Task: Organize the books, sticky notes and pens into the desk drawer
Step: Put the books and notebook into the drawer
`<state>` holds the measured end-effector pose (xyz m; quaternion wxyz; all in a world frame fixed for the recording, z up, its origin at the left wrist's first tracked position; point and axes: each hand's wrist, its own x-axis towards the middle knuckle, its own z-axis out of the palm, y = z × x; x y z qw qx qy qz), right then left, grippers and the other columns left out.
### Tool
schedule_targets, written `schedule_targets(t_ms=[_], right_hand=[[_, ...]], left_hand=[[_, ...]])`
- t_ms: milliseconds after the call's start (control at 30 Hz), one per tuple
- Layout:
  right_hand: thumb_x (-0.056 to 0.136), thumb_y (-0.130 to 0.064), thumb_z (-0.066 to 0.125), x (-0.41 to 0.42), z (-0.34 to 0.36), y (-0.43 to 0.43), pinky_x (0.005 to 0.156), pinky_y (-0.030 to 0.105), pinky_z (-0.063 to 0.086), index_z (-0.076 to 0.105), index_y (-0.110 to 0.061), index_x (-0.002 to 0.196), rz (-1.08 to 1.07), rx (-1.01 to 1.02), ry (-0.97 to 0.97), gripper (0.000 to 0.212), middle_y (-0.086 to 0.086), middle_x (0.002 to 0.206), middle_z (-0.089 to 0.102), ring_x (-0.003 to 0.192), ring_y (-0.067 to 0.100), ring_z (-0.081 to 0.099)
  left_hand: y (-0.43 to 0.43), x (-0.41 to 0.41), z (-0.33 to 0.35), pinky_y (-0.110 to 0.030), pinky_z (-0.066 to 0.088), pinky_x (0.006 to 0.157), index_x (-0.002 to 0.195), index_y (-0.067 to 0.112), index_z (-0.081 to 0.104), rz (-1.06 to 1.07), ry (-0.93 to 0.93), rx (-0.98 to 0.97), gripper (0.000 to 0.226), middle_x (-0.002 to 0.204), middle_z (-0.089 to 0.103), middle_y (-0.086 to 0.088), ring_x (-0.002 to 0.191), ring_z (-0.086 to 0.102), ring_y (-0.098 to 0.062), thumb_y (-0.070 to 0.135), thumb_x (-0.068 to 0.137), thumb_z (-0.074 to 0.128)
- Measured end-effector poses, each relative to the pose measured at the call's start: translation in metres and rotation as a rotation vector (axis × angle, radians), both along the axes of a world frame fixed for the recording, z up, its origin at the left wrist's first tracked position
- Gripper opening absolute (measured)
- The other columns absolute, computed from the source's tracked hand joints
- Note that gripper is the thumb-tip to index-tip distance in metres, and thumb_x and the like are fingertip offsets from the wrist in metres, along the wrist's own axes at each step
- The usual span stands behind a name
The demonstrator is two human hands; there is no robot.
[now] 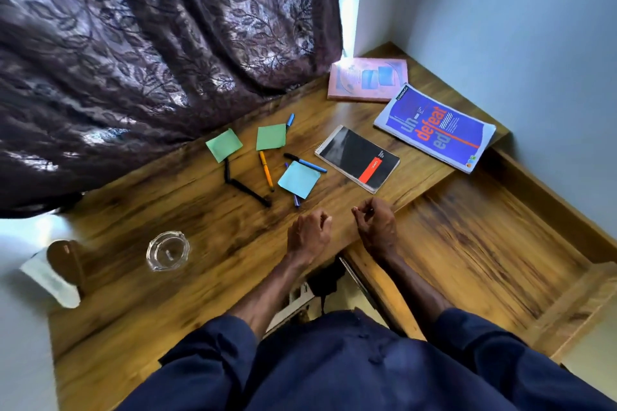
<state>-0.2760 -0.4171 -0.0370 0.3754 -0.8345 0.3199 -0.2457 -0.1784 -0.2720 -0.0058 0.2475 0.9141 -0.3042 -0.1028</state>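
Observation:
On the wooden desk (200, 243) lie a pink book (367, 79), a blue book (434, 128) and a black spiral notepad (357, 158). Two green sticky note pads (223, 144) (271, 137) and a light blue one (298, 179) lie among several pens: an orange pen (266, 170), a blue pen (305, 162), black pens (248, 191) and a blue pen (290, 119) further back. The drawer (484, 243) stands pulled out at the right, with nothing in it. My left hand (309, 235) and right hand (377, 227) hover near the desk's front edge, fingers curled, holding nothing.
A glass ashtray (168, 250) sits at the desk's left front, beside a brown heart-shaped object (65, 262) on a white cloth. A dark patterned curtain (150, 43) hangs over the back left. A pale wall (534, 43) bounds the right side.

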Motion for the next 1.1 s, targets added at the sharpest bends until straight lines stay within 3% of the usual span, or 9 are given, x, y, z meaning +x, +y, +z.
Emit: schedule_targets(t_ms=[67,367,533,767,867,967,1033,1100], right_hand=[[0.089,-0.022,0.072,0.007,-0.001,0.007,0.060,0.016,0.041,0.056,-0.018,0.086,0.030,0.005,0.015,0.017,0.001,0.084,0.058,0.068,0.013,0.053],[0.088,-0.025,0.072,0.038,-0.003,0.037,0.057,0.032,0.053,0.058,-0.019,0.084,0.046,0.004,0.054,0.016,-0.002,0.085,0.058,0.066,0.011,0.059],[0.088,-0.024,0.074,0.055,-0.002,0.056,0.056,0.024,0.048,0.058,-0.017,0.084,0.046,-0.002,0.080,0.018,-0.001,0.087,0.060,0.066,0.011,0.061],[0.088,-0.021,0.073,0.094,-0.011,0.104,0.056,0.015,0.046,0.058,-0.022,0.089,0.195,0.035,0.082,0.015,-0.005,0.087,0.061,0.069,0.006,0.062],[0.086,-0.013,0.072,0.121,-0.017,0.134,0.056,0.009,0.041,0.059,-0.019,0.091,0.319,0.033,0.077,0.015,-0.005,0.086,0.062,0.068,0.008,0.062],[0.084,-0.010,0.072,0.149,-0.020,0.165,0.054,0.022,0.051,0.061,-0.016,0.091,0.467,0.005,0.059,0.014,-0.003,0.085,0.066,0.065,0.010,0.065],[0.082,-0.011,0.071,0.165,-0.020,0.178,0.054,0.031,0.055,0.062,-0.017,0.091,0.573,-0.022,0.062,0.014,-0.002,0.084,0.068,0.065,0.011,0.066],[0.082,-0.013,0.067,0.183,-0.020,0.187,0.055,0.038,0.055,0.061,-0.019,0.090,0.648,-0.069,0.070,0.011,-0.003,0.081,0.067,0.065,0.015,0.066]], left_hand=[[0.010,0.010,-0.003,-0.032,0.054,0.067,0.093,0.023,0.068,0.035,0.034,-0.003,0.025,0.091,0.075,0.002,0.084,0.070,-0.020,0.041,0.097,0.052],[0.036,0.037,-0.014,-0.034,0.055,0.067,0.092,0.019,0.069,0.038,0.076,0.003,0.034,0.092,0.075,-0.002,0.085,0.070,-0.025,0.044,0.097,0.047],[0.048,0.051,-0.022,-0.037,0.056,0.067,0.085,0.017,0.066,0.021,0.122,-0.025,0.037,0.087,0.074,-0.004,0.080,0.068,-0.024,0.045,0.097,0.045],[0.097,0.081,-0.027,-0.038,0.054,0.079,0.096,0.021,0.068,0.119,0.187,-0.022,0.020,0.098,0.073,-0.003,0.094,0.067,-0.025,0.035,0.095,0.054],[0.135,0.094,-0.027,-0.037,0.054,0.077,0.100,0.021,0.069,0.218,0.204,-0.019,0.020,0.096,0.073,0.001,0.090,0.067,-0.020,0.034,0.096,0.055],[0.178,0.107,-0.020,-0.025,0.048,0.065,0.098,0.021,0.070,0.322,0.195,-0.051,0.014,0.092,0.073,0.003,0.084,0.068,-0.015,0.029,0.095,0.060],[0.201,0.116,-0.017,-0.013,0.035,0.057,0.095,0.021,0.069,0.389,0.195,-0.067,0.008,0.088,0.073,0.006,0.079,0.066,-0.009,0.026,0.094,0.063],[0.224,0.127,-0.013,-0.011,0.032,0.057,0.094,0.023,0.068,0.503,0.158,-0.064,0.005,0.087,0.072,0.008,0.077,0.063,-0.007,0.023,0.092,0.064]])
